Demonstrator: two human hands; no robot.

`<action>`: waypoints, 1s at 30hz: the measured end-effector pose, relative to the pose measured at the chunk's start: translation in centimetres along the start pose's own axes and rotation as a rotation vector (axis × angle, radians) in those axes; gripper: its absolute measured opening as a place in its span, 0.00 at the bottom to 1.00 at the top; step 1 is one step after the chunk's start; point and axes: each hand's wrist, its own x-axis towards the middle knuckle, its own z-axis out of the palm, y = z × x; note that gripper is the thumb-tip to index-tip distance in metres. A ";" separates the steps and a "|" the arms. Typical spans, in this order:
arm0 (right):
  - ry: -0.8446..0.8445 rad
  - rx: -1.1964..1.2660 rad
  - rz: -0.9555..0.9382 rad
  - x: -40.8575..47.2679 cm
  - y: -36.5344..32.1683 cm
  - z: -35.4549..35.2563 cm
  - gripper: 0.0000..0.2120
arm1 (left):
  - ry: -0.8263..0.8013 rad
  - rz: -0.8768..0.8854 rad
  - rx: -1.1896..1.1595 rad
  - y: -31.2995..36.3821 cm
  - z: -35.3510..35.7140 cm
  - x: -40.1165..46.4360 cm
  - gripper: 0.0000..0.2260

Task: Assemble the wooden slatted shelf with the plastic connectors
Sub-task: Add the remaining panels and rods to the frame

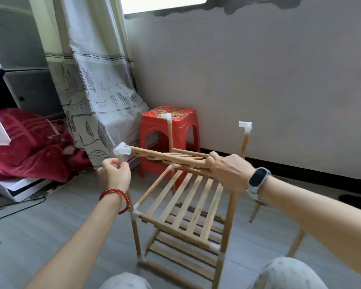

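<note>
A partly built wooden shelf (181,207) stands on the floor in front of me, with two slatted tiers joined by white plastic connectors. A loose slatted panel (171,158) is held level above it. My right hand (229,171) grips the panel's right end. My left hand (115,174) pinches the lower stub of the white connector (122,152) on the panel's left corner. Two far posts carry white elbow connectors, one (166,117) in front of the stool and another (245,125) to the right.
A red plastic stool (154,130) stands behind the shelf by the wall. A grey patterned curtain (96,90) hangs at left, with a red blanket (27,142) below it. My knees show at the bottom edge. A black cable (17,205) lies on the floor.
</note>
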 end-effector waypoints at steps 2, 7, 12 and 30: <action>0.045 -0.023 0.015 -0.5 2.1 0.8 0.10 | 0.099 0.093 0.051 0.3 0.0 -0.1 0.15; 0.044 0.018 0.050 -0.8 5.1 3.0 0.13 | -0.175 0.191 0.066 0.8 1.5 1.6 0.23; 0.258 0.145 0.066 -0.7 4.1 3.3 0.17 | -0.293 0.174 -0.040 0.5 3.1 3.6 0.18; -0.032 0.613 0.000 13.6 -5.2 -1.2 0.13 | -0.268 0.156 -0.237 -1.1 3.8 5.5 0.10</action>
